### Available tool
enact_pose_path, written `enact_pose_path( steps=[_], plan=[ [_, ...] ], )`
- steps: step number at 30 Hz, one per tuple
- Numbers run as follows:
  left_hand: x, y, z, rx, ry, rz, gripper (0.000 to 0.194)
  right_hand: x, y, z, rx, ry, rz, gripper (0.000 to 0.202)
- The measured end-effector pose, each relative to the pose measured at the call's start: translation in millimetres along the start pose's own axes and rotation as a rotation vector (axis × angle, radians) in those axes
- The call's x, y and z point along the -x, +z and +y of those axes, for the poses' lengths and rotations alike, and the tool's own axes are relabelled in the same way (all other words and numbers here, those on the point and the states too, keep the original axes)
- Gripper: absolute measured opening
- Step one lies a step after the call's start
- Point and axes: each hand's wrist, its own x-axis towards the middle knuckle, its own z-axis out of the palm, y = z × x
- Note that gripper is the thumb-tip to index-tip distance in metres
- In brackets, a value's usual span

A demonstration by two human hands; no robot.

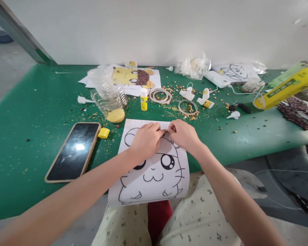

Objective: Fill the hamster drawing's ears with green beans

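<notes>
Forearms [74, 191] overhang the drawing [154, 171], lying beneath left grip [147, 138] and right grip [182, 135].

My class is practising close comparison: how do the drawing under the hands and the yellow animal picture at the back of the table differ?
The front drawing is mostly black outlines on white, while the back picture has yellow and brown areas. The front drawing stands upright to the viewer and overhangs the table; the back picture is turned sideways, away from the near edge. Both show cartoon animals on white paper.
</notes>
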Motion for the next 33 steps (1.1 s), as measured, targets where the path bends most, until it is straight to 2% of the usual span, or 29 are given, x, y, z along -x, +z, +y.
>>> enact_pose_path(
  steps=[4,9,17,33],
  plan=[
    [-1,0.6,0,-0.004,0.001,-0.009,0.028,1,1,-3,0.007,0.013,0.009,0.006],
    [-1,-0.3,0,-0.008,0.001,-0.023,0.031,-4,-4,6,-0.18,0.041,-0.052,0.009],
    [-1,-3.1,4,-0.052,0.014,-0.075,0.045,-10,-7,19,-0.317,0.069,-0.073,0.012],
    [-4,-4.6,10,-0.065,0.037,-0.121,0.039,-9,-8,13,-0.271,0.131,-0.056,0.011]
  ],
)
